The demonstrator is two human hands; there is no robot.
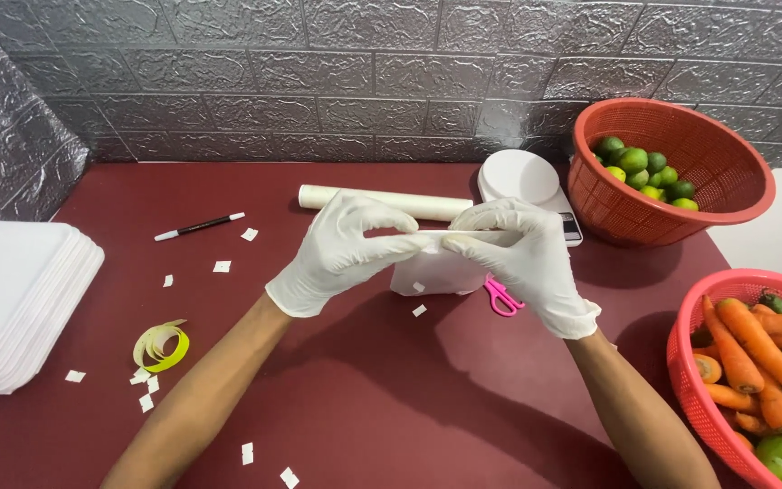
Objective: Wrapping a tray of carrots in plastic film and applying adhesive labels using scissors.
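Both my hands wear white gloves and meet over the middle of the dark red table. My left hand and my right hand pinch the top edge of a flat white foam tray wrapped in thin film, holding it upright on its edge. Pink-handled scissors lie partly hidden under my right hand. A white roll lies just behind my hands.
A stack of white foam trays sits at the left edge. A pen, a yellow tape ring and several white paper bits lie scattered. A white scale, a red basket of limes and a basket of carrots stand right.
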